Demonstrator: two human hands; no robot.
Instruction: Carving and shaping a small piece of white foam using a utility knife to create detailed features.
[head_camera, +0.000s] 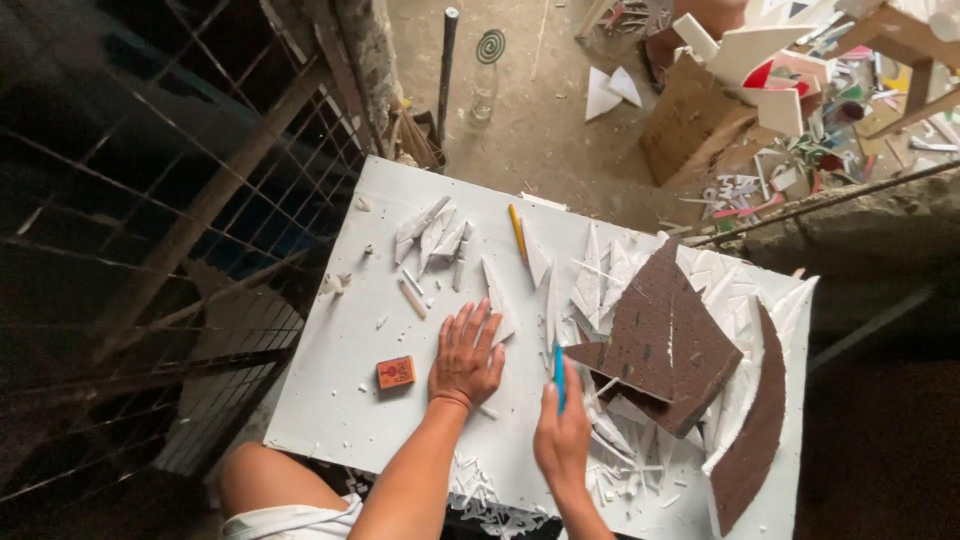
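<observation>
- Wire mesh fencing (150, 200) is running along the left, beside the white foam board worktop (340, 390).
- A small orange rectangular box (396, 372) is lying just left of the left hand (466, 358), which is pressing flat, fingers spread, on the worktop.
- The right hand (562, 440) is gripping a slim blue tool (559, 375), possibly a cutter, held upright.
- Dark brown angular board pieces (665, 345) are resting over white foam offcuts (600, 285) right of the tool.
</observation>
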